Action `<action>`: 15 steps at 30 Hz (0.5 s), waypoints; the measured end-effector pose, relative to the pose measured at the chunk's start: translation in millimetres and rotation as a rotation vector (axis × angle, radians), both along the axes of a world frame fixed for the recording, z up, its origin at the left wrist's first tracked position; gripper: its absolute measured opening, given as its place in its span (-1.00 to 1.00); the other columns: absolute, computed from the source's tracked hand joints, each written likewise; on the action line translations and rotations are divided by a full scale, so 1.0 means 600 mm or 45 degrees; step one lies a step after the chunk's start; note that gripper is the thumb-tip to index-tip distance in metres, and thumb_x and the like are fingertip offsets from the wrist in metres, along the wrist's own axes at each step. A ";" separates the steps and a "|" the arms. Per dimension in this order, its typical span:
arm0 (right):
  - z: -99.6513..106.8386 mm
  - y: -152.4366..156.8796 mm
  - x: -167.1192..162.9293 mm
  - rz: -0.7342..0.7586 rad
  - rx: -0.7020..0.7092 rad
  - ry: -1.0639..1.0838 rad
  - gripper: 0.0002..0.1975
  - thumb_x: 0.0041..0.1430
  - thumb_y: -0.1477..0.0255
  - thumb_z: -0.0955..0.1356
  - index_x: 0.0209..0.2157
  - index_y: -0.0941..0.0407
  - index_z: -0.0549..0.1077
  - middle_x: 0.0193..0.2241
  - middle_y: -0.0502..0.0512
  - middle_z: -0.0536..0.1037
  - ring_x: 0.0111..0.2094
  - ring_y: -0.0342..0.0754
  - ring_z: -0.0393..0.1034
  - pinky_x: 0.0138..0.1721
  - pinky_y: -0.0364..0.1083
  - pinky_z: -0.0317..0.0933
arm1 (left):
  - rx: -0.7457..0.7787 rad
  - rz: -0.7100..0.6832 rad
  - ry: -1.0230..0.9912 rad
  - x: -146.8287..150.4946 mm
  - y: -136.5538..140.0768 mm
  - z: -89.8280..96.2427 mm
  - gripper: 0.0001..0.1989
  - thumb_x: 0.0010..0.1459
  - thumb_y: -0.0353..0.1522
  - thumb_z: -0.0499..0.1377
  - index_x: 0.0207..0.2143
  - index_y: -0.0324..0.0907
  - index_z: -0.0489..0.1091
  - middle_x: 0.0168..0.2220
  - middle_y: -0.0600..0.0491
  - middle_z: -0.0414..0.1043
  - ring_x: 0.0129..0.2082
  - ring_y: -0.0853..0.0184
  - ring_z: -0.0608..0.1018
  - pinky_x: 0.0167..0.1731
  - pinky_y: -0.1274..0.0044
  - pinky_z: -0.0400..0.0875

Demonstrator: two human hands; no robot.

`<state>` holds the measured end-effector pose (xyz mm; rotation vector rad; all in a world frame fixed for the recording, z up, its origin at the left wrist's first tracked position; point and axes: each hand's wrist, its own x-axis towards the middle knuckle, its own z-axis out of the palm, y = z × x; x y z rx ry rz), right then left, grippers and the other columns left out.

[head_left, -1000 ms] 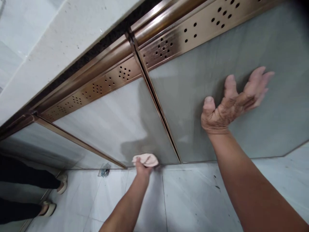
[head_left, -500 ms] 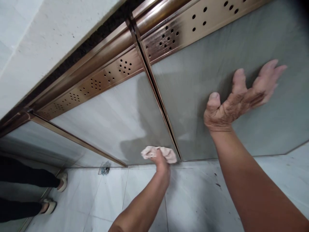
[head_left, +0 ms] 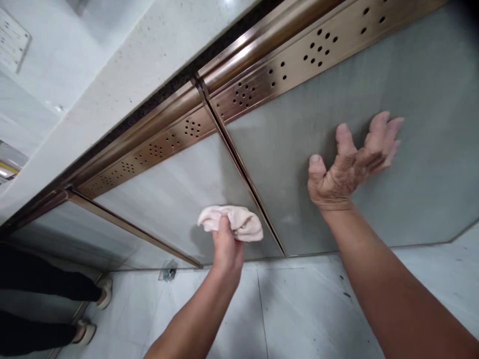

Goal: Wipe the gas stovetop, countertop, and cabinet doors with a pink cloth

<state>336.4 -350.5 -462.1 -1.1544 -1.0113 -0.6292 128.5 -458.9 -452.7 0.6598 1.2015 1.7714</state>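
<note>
My left hand (head_left: 227,248) grips a crumpled pale pink cloth (head_left: 243,219), its thumb lying over the near side. The cloth is at the lower part of a glossy grey cabinet door (head_left: 179,184); whether it touches the surface I cannot tell. To the right, my right hand (head_left: 348,167) is held with spread fingers against the neighbouring grey door (head_left: 280,149). A narrow metal-edged gap (head_left: 247,177) runs between the two doors. Across their tops goes a copper-coloured strip (head_left: 224,104) with punched holes.
Above the doors juts a pale stone countertop (head_left: 112,75). Light floor tiles (head_left: 299,309) meet the cabinet base, with a small clear-and-dark object (head_left: 168,270) beside it. Dark trouser legs (head_left: 41,279) and light shoes (head_left: 105,293) show at the left. A socket panel (head_left: 13,40) is at upper left.
My left hand and the cloth have moved up from the door's bottom edge and leftward. The camera view has shifted, showing more countertop. My right hand stays spread at the right door.
</note>
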 end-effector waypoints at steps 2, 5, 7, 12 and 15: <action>0.000 -0.001 0.000 0.030 -0.011 0.009 -0.43 0.42 0.07 0.05 0.26 0.07 0.25 0.36 0.31 0.01 0.43 0.34 -0.22 0.28 0.48 -0.23 | 0.227 0.080 0.373 -0.008 0.000 0.046 -0.64 0.15 -0.16 0.25 -0.07 -0.15 0.34 -0.15 0.01 0.48 -0.16 0.28 0.57 -0.04 0.38 0.49; -0.002 0.001 0.002 0.025 -0.051 0.001 -0.42 0.41 0.06 0.04 0.27 0.06 0.22 0.37 0.30 -0.02 0.43 0.34 -0.25 0.28 0.48 -0.24 | 0.519 0.334 1.035 0.000 0.020 0.089 -0.37 0.03 -0.12 0.36 0.10 -0.11 0.26 0.12 -0.09 0.31 0.09 0.18 0.47 0.15 0.27 0.38; -0.004 0.003 0.005 -0.008 -0.039 -0.023 -0.42 0.41 0.07 0.04 0.29 0.05 0.21 0.37 0.31 -0.02 0.43 0.33 -0.24 0.27 0.48 -0.20 | 0.755 0.495 1.532 0.008 0.041 0.097 -0.26 -0.05 -0.11 0.41 0.15 -0.09 0.28 0.26 -0.13 0.11 0.26 0.05 0.29 0.28 0.18 0.21; -0.010 0.015 0.021 -0.074 0.093 -0.180 -0.43 0.41 0.13 0.11 0.35 0.02 0.12 0.39 0.27 -0.05 0.42 0.32 -0.20 0.24 0.45 -0.13 | 0.942 0.347 2.112 0.005 0.076 0.055 -0.66 0.14 -0.19 0.31 -0.01 0.10 0.51 0.17 0.00 0.33 0.30 0.04 0.23 0.37 0.11 -0.06; -0.016 0.025 0.034 -0.129 0.068 -0.226 -0.40 0.41 0.11 0.08 0.38 0.02 0.04 0.40 0.24 -0.11 0.42 0.32 -0.23 0.24 0.43 -0.13 | 0.481 -0.067 1.582 -0.018 0.069 -0.001 -0.76 0.01 -0.18 0.40 -0.24 0.04 0.57 0.00 0.00 0.50 0.21 0.03 0.39 0.35 0.11 0.03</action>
